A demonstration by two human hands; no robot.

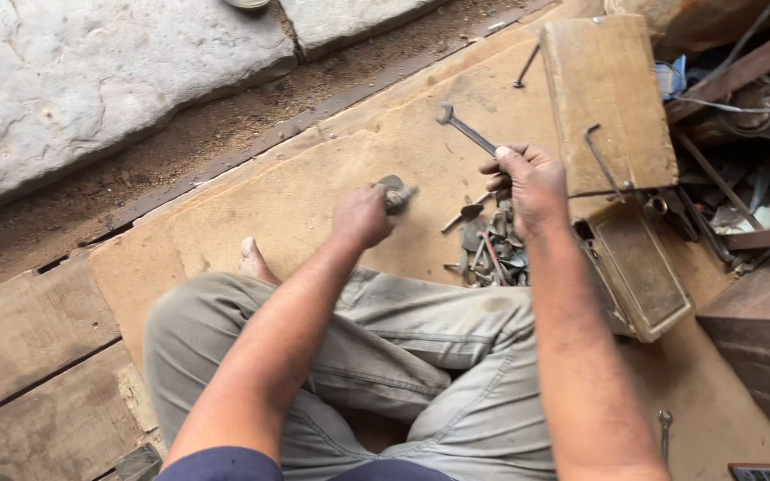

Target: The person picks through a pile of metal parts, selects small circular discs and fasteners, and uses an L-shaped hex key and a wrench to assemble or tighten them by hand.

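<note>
Hands work beside one open rusty metal box (639,267): left hand (363,216) is closed around a small metal part (395,193); right hand (532,187), fingers curled, grips one spanner (465,130) above a pile of scrap metal bits (490,249).

Bare board (314,191) left of scrap pile (490,245); metal box (639,267) blocks right.
</note>
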